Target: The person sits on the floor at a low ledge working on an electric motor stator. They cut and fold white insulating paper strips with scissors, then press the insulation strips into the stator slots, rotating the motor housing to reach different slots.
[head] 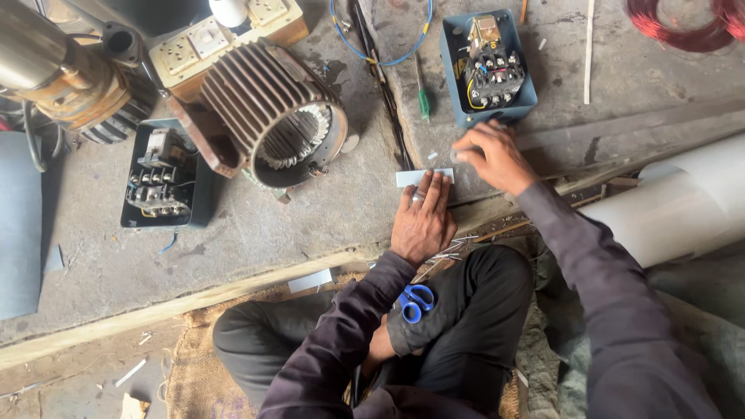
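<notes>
**Hands on a paper strip**

Head view: the left hand [422, 221] lies flat on a white strip [423, 178] on the concrete floor [310, 225], with its fingers [431, 190] pressed together. The right hand [493, 157] is just beside the strip's right end, with fingers curled; I cannot tell if they pinch anything. A blue box [489, 66] is behind it, a stator [275, 116] to the left. Blue scissors [417, 301] lie on the lap.

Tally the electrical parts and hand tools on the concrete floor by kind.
Finned grey motor stator housing: 1
Open switch boxes with black contactors: 2
Green-handled screwdriver: 1
Copper wire coils: 1
Total: 5
</notes>
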`<action>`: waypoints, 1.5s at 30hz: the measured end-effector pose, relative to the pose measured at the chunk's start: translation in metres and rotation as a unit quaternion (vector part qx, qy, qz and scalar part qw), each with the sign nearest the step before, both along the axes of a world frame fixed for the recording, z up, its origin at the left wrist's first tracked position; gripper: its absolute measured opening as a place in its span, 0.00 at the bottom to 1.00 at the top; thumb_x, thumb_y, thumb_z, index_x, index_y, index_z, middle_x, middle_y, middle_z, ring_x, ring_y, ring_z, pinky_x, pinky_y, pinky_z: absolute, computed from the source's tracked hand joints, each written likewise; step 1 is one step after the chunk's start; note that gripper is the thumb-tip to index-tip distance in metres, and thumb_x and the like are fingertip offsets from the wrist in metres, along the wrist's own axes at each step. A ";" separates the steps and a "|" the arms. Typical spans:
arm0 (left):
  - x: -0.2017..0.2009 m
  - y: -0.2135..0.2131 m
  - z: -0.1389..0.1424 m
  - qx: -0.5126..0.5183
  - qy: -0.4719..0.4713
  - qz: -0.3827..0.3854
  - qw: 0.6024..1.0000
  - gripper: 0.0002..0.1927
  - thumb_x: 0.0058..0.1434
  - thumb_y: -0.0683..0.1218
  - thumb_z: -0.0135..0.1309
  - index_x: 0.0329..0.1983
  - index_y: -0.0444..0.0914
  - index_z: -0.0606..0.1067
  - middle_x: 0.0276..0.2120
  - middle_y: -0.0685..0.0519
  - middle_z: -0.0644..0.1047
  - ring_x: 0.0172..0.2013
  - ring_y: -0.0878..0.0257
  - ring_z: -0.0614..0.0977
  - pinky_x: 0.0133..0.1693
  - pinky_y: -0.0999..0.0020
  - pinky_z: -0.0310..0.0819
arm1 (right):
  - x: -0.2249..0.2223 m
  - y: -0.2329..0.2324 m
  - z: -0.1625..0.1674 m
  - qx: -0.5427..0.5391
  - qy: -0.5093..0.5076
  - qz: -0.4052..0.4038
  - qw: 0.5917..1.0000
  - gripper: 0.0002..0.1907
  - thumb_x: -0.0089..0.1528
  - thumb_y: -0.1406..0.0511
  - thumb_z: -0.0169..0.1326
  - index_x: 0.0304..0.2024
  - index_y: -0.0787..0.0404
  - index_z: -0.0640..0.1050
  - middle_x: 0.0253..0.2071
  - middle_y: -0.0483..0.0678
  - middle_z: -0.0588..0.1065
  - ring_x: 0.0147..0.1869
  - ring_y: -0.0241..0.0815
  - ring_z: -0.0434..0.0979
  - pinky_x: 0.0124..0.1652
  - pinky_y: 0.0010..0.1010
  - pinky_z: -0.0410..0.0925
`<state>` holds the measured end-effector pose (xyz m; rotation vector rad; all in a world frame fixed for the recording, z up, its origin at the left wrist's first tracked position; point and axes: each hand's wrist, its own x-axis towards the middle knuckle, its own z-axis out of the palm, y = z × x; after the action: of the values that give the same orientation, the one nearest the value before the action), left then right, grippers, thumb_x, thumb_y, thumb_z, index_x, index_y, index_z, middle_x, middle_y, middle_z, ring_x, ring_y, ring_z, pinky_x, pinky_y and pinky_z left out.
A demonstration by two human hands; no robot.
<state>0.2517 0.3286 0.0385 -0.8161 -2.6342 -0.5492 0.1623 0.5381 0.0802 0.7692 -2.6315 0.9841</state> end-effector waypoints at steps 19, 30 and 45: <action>0.045 -0.039 0.055 0.490 -0.116 0.108 0.857 0.34 0.61 0.43 0.64 0.68 0.30 0.67 0.61 0.37 0.73 0.60 0.52 0.76 0.59 0.57 0.71 | 0.120 -0.042 0.005 -0.327 -0.184 -0.080 0.923 0.08 0.64 0.70 0.62 0.42 0.65 0.76 0.41 0.45 0.74 0.47 0.30 0.74 0.44 0.23 0.66; 0.079 -0.061 0.088 0.397 -0.113 -0.031 0.910 0.09 0.61 0.42 0.65 0.44 0.39 0.82 0.43 0.50 0.85 0.38 0.61 0.86 0.39 0.69 0.81 | 0.191 -0.075 0.077 -0.197 0.043 -0.106 0.974 0.14 0.61 0.72 0.63 0.49 0.65 0.79 0.48 0.49 0.80 0.49 0.41 0.80 0.48 0.30 0.72; 0.090 -0.044 0.095 0.423 -0.114 -0.059 0.897 0.06 0.61 0.38 0.63 0.41 0.38 0.80 0.39 0.50 0.84 0.38 0.56 0.87 0.41 0.69 0.80 | 0.195 -0.088 0.067 -0.137 0.176 -0.135 0.965 0.06 0.62 0.75 0.61 0.40 0.64 0.77 0.39 0.49 0.78 0.46 0.48 0.80 0.43 0.34 0.72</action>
<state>0.3414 0.2843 0.1336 -0.6316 -2.1492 -1.7402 0.3568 0.4501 0.1474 0.4560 -2.1646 0.9993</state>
